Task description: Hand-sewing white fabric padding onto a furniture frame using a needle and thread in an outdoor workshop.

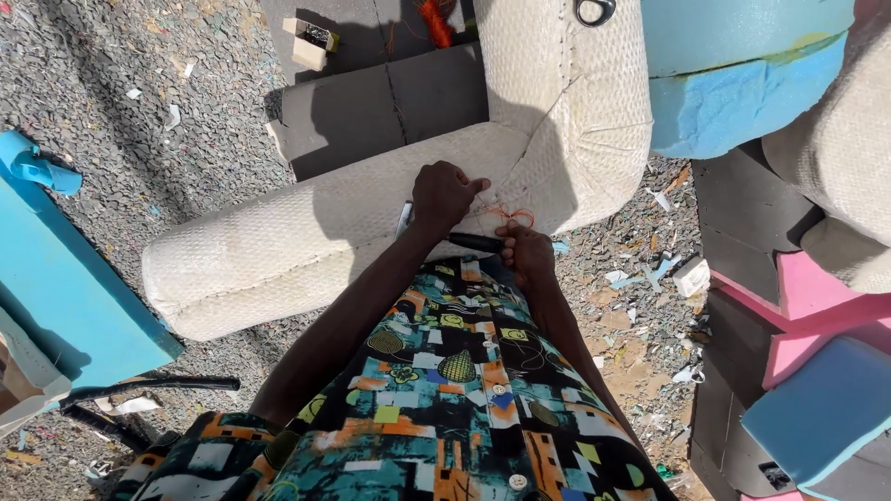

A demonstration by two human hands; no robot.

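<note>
orange thread [509, 215] is lying on the cream upholstered cushion [306, 237], just past the fingertips. left hand [445, 193] is pressing the fabric, fingers curled. right hand [525, 252] is gripping a dark tool [473, 242], possibly a needle holder. thread could be snagging or pulling loose if the pressing hand is slipping off the seam.

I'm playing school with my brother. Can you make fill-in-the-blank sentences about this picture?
1. The left hand presses on a ____ padded cushion.
2. The thread by the right hand is ____.
3. The foam block at the top right is ____.

Missing words: white; orange; blue
</note>
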